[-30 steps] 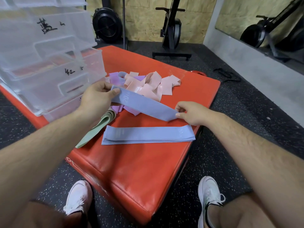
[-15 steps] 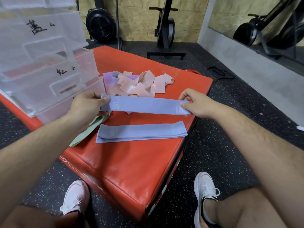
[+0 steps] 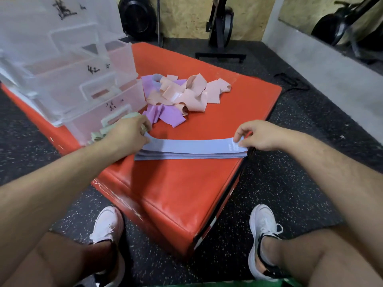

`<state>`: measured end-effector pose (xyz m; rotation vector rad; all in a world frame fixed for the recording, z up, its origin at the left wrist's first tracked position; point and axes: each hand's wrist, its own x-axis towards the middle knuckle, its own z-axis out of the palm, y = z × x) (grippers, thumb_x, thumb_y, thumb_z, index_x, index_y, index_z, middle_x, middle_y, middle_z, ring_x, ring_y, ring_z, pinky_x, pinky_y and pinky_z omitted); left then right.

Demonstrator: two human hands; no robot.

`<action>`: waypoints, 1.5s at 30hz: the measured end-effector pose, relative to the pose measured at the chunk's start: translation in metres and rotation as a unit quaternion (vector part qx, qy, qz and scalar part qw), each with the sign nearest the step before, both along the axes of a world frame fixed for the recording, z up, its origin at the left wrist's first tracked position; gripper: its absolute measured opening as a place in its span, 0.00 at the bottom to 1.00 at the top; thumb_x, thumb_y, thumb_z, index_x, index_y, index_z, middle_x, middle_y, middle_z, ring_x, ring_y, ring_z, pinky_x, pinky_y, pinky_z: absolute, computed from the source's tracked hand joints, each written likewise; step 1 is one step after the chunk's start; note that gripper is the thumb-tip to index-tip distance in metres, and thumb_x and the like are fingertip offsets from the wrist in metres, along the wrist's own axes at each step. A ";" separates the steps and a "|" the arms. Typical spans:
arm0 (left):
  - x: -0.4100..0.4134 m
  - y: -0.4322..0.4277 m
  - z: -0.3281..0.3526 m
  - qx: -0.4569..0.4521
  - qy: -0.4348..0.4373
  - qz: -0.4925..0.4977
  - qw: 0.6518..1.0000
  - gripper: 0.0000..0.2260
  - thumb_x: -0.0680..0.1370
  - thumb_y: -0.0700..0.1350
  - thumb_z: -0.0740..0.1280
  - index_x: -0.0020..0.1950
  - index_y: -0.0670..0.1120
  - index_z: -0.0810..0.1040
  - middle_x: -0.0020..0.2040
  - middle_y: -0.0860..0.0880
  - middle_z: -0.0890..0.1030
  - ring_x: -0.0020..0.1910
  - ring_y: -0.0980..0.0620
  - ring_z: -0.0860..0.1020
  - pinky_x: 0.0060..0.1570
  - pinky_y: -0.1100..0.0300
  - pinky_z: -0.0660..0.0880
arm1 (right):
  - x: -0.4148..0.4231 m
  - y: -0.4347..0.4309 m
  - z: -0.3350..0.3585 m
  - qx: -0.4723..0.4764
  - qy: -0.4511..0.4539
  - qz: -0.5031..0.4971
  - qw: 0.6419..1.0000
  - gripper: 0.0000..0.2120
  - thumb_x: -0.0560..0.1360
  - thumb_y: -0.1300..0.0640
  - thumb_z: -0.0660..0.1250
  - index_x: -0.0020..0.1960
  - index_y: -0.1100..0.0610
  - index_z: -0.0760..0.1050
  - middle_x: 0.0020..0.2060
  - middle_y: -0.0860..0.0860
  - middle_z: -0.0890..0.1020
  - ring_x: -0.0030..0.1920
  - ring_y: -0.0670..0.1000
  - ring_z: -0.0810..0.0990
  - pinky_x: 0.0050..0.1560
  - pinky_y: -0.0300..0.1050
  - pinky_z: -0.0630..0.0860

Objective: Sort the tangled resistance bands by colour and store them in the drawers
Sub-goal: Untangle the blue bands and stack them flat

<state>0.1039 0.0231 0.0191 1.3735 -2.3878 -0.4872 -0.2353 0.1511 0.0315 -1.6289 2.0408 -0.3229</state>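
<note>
My left hand [image 3: 124, 136] and right hand [image 3: 262, 135] pinch the blue band [image 3: 190, 145] by both ends, at the plyo box [image 3: 176, 193] edge.

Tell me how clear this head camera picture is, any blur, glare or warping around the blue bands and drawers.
Head view: blue bands, left hand and right hand fairly sharp; clear drawers hazy, with pale glare on the plastic; wide-angle lens bows the frame edges, stretching the forearms; lighting even, shadows soft.

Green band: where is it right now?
In the head view, the green band lies at the left of the red pad, just in front of the lowest clear drawer, partly hidden behind the left hand.
</note>
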 end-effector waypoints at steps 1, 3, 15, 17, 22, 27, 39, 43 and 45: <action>0.001 -0.001 -0.003 -0.010 -0.004 -0.010 1.000 0.13 0.69 0.35 0.74 0.53 0.43 0.80 0.47 0.44 0.78 0.49 0.44 0.76 0.47 0.56 0.71 | 0.001 0.000 -0.001 0.004 0.008 -0.002 1.000 0.06 0.76 0.61 0.72 0.47 0.50 0.82 0.38 0.46 0.78 0.35 0.48 0.74 0.40 0.43 0.72; 0.003 -0.005 -0.009 -0.024 -0.004 -0.022 0.999 0.14 0.68 0.35 0.74 0.52 0.43 0.80 0.47 0.44 0.77 0.49 0.44 0.75 0.50 0.54 0.72 | 0.004 0.001 -0.002 0.014 0.025 -0.002 1.000 0.05 0.76 0.60 0.72 0.48 0.50 0.83 0.39 0.45 0.78 0.35 0.48 0.74 0.39 0.43 0.72; -0.002 -0.005 -0.016 -0.063 -0.080 -0.078 0.992 0.04 0.69 0.34 0.72 0.41 0.41 0.85 0.44 0.41 0.80 0.46 0.40 0.78 0.49 0.51 0.76 | 0.015 -0.001 -0.007 0.013 0.100 -0.016 0.995 0.08 0.73 0.61 0.70 0.45 0.48 0.82 0.49 0.45 0.71 0.44 0.51 0.78 0.47 0.47 0.77; -0.002 -0.005 -0.014 -0.065 -0.112 -0.084 0.988 0.05 0.69 0.34 0.71 0.40 0.42 0.86 0.42 0.42 0.82 0.46 0.39 0.79 0.49 0.49 0.76 | 0.015 -0.002 -0.007 0.012 0.111 -0.004 0.994 0.09 0.73 0.61 0.70 0.44 0.47 0.82 0.49 0.46 0.70 0.44 0.50 0.78 0.48 0.48 0.78; -0.002 -0.006 -0.012 -0.089 -0.128 -0.092 0.983 0.08 0.67 0.36 0.68 0.36 0.46 0.86 0.39 0.47 0.81 0.44 0.42 0.78 0.49 0.52 0.74 | 0.014 -0.006 -0.001 0.026 0.149 0.022 0.988 0.08 0.73 0.57 0.69 0.46 0.44 0.81 0.47 0.45 0.71 0.51 0.50 0.73 0.53 0.48 0.75; -0.016 -0.009 -0.009 -0.102 -0.084 -0.083 0.988 0.13 0.67 0.49 0.60 0.42 0.50 0.84 0.43 0.49 0.80 0.46 0.42 0.78 0.49 0.48 0.77 | 0.025 -0.028 0.000 -0.041 0.111 0.033 0.992 0.10 0.79 0.50 0.66 0.59 0.44 0.80 0.54 0.46 0.76 0.58 0.51 0.72 0.60 0.44 0.68; -0.105 -0.047 -0.001 -0.047 -0.124 -0.064 0.989 0.13 0.77 0.50 0.64 0.60 0.58 0.80 0.59 0.48 0.74 0.62 0.42 0.71 0.58 0.54 0.67 | 0.072 -0.127 -0.034 -0.102 0.047 0.036 0.993 0.14 0.78 0.56 0.63 0.58 0.44 0.82 0.70 0.52 0.69 0.69 0.57 0.70 0.69 0.50 0.69; -0.113 -0.058 -0.003 -0.043 -0.125 -0.040 0.990 0.11 0.77 0.51 0.64 0.57 0.55 0.80 0.59 0.47 0.74 0.61 0.42 0.70 0.57 0.54 0.66 | 0.078 -0.144 -0.032 -0.093 0.048 -0.001 0.995 0.18 0.75 0.58 0.60 0.57 0.40 0.81 0.79 0.49 0.53 0.74 0.56 0.58 0.71 0.52 0.66; -0.114 -0.062 -0.003 -0.041 -0.107 -0.027 0.993 0.10 0.76 0.50 0.65 0.55 0.54 0.81 0.58 0.47 0.74 0.60 0.42 0.71 0.58 0.53 0.68 | 0.077 -0.152 -0.033 -0.107 0.031 0.001 0.994 0.18 0.72 0.56 0.58 0.56 0.46 0.80 0.70 0.49 0.69 0.69 0.60 0.67 0.66 0.52 0.69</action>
